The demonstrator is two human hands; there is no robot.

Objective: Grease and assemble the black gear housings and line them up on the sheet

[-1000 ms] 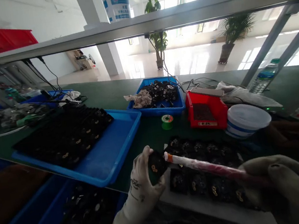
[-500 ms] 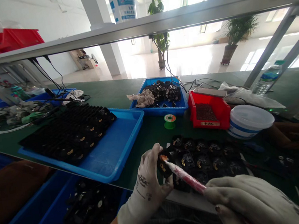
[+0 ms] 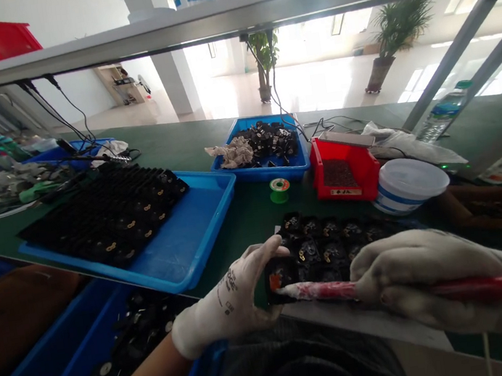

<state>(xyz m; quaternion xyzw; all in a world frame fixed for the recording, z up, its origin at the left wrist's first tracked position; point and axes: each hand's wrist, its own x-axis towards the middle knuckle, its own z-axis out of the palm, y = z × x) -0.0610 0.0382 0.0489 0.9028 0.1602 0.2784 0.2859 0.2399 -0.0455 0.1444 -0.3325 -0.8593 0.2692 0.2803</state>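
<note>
My left hand, in a white work glove, grips a small black plastic part at its left edge, between thumb and fingers. In my right hand, also gloved, is a red-handled brush smeared with white towards its tip. The brush's orange-brown tip rests on or right at the held part; exact contact is hard to see. Just behind and to the right, rows of similar black parts with small gold-coloured contacts lie on the bench, partly hidden by my right hand.
A blue tray of stacked black parts stands left. Behind are a blue bin of small pieces, a green solder spool, a red bin and a white tub. A shelf spans above.
My right hand has moved up, bringing the brush closer to level. The brush tip has shifted lower on the part. My left hand has turned slightly, and the view has tilted down.
</note>
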